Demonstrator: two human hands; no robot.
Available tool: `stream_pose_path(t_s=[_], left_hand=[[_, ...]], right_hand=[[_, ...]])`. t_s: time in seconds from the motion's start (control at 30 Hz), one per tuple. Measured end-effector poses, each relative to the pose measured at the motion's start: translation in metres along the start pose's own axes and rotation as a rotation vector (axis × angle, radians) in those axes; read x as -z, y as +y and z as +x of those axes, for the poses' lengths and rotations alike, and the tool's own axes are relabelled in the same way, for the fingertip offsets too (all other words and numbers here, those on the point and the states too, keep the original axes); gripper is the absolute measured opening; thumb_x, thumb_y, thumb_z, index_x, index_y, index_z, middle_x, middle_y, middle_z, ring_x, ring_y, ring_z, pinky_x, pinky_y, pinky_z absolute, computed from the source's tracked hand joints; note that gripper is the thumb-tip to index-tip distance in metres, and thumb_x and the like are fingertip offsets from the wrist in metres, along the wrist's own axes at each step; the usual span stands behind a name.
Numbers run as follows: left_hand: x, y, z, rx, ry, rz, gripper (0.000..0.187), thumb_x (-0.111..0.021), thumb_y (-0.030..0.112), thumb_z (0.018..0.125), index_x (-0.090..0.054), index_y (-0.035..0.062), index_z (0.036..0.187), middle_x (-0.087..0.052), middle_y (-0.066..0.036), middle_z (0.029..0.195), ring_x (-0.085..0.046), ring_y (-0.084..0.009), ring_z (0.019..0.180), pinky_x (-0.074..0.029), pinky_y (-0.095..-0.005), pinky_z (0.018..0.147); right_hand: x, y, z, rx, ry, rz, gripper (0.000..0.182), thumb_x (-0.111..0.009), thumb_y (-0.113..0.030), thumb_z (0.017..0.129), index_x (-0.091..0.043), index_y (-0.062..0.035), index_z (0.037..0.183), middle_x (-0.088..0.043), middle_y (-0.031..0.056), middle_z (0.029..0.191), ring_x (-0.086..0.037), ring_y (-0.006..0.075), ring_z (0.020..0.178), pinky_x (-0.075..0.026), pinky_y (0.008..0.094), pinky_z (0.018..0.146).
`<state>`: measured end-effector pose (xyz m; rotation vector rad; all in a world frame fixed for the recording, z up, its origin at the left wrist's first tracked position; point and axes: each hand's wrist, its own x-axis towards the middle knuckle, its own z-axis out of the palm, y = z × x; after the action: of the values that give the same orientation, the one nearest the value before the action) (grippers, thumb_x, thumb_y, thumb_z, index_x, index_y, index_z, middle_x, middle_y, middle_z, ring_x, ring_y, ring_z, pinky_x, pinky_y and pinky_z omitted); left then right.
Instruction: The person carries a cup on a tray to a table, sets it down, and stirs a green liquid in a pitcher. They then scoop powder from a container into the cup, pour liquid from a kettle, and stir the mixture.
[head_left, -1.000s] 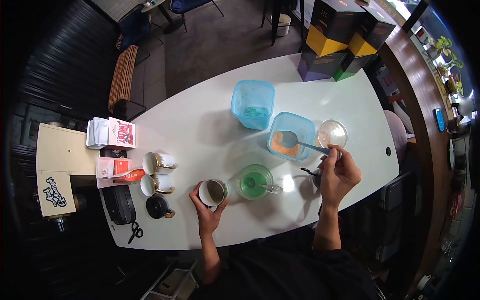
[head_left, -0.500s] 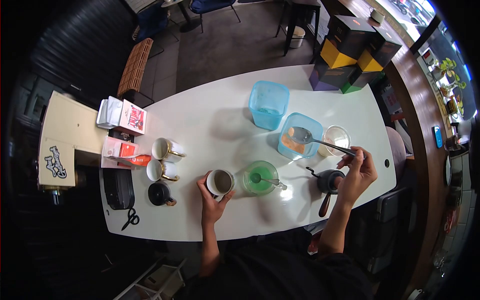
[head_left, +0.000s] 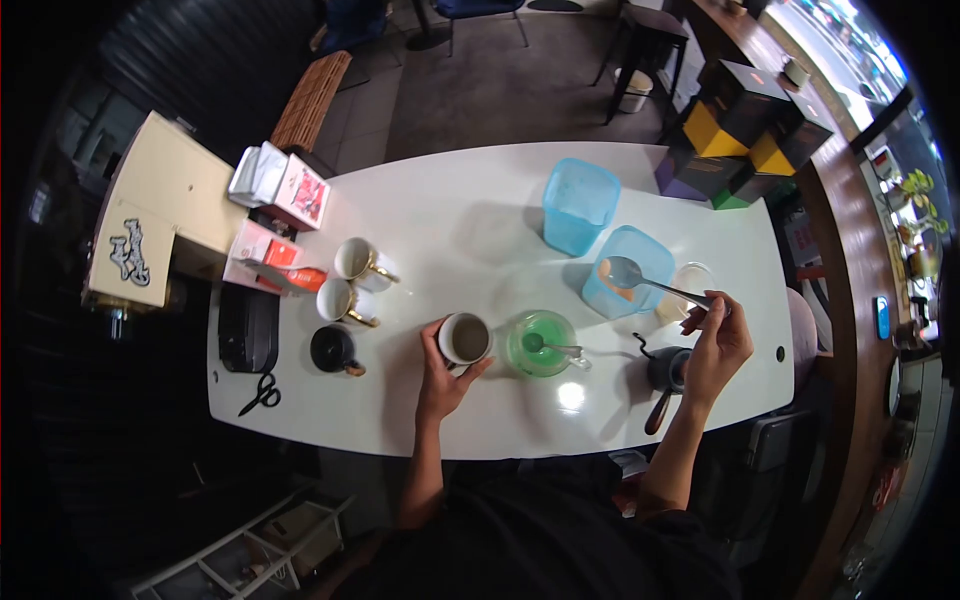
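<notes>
My left hand [head_left: 438, 388] is wrapped around a white-rimmed cup [head_left: 466, 339], its thumb and fingers on opposite sides. My right hand [head_left: 720, 350] grips the handle of a metal spoon [head_left: 668, 289]. The spoon's bowl is over the mouth of a translucent blue container [head_left: 655, 262] with orange-brown contents. Between my hands stands a clear glass cup [head_left: 518, 362] of green liquid, a second spoon [head_left: 562, 349] resting in it. Below my right hand is a dark hand grinder [head_left: 664, 368] with a crank and wooden handle.
Another blue container [head_left: 575, 205] stands farther back, and a clear round container [head_left: 693, 277] sits beside the nearer one. Two white mugs [head_left: 352, 262] and a black mug [head_left: 331, 349] are at left, near scissors [head_left: 263, 396] and a black case [head_left: 247, 330]. Stacked boxes [head_left: 735, 130] occupy the far right corner.
The camera view has shifted, so the table's contents appear farther right. My left hand still holds the cup, and the spoon in my right hand stays over the blue container.
</notes>
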<state>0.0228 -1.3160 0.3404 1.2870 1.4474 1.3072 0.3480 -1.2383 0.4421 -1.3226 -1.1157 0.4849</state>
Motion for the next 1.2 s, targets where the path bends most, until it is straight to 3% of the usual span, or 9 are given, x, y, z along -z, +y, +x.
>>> stream_pose_path(t_s=[0.27, 0.5, 0.67, 0.93, 1.2], left_hand=[[0.0, 0.005, -0.001, 0.048, 0.0, 0.001, 0.087, -0.086, 0.01, 0.08, -0.029, 0.0078, 0.145, -0.045, -0.013, 0.139, -0.05, -0.0248, 0.13, -0.049, -0.0407, 0.107], [0.001, 0.007, 0.001, 0.027, -0.013, 0.028, 0.085, -0.088, 0.014, 0.078, -0.034, 0.0079, 0.144, -0.046, -0.013, 0.142, -0.052, -0.0267, 0.13, -0.051, -0.0422, 0.106], [0.003, 0.006, 0.0, 0.02, -0.019, 0.086, 0.086, -0.088, 0.016, 0.079, -0.035, 0.0077, 0.146, -0.046, -0.012, 0.144, -0.051, -0.0264, 0.131, -0.05, -0.0419, 0.107], [0.006, 0.005, 0.0, 0.048, -0.028, 0.124, 0.09, -0.089, 0.021, 0.077, -0.035, 0.0056, 0.148, -0.046, -0.014, 0.146, -0.049, -0.0278, 0.133, -0.042, -0.0428, 0.112], [0.007, 0.005, -0.001, 0.062, -0.033, 0.089, 0.092, -0.089, 0.021, 0.077, -0.034, 0.0056, 0.148, -0.045, -0.015, 0.149, -0.047, -0.0293, 0.135, -0.04, -0.0442, 0.114]], right_hand=[[-0.017, 0.003, -0.003, 0.032, -0.115, -0.13, 0.019, -0.056, -0.008, 0.102, -0.068, 0.0056, 0.107, -0.068, 0.0108, 0.077, -0.065, 0.0134, 0.064, -0.052, 0.028, 0.06], [-0.023, 0.005, -0.002, 0.184, -0.169, -0.299, 0.015, -0.062, 0.003, 0.093, -0.069, 0.0052, 0.106, -0.064, 0.0133, 0.078, -0.064, 0.017, 0.066, -0.048, 0.0304, 0.062], [-0.025, -0.001, -0.001, 0.261, -0.229, -0.326, 0.016, -0.064, 0.005, 0.09, -0.069, 0.0046, 0.105, -0.058, 0.012, 0.076, -0.059, 0.0186, 0.061, -0.046, 0.0319, 0.056], [-0.021, 0.002, 0.001, 0.284, -0.29, -0.37, 0.018, -0.067, 0.004, 0.087, -0.067, 0.0026, 0.105, -0.061, 0.0132, 0.081, -0.062, 0.0246, 0.065, -0.047, 0.0378, 0.056], [-0.019, 0.0, 0.001, 0.204, -0.264, -0.365, 0.016, -0.069, 0.005, 0.085, -0.069, 0.0034, 0.101, -0.063, 0.0119, 0.075, -0.062, 0.0221, 0.056, -0.047, 0.0341, 0.054]])
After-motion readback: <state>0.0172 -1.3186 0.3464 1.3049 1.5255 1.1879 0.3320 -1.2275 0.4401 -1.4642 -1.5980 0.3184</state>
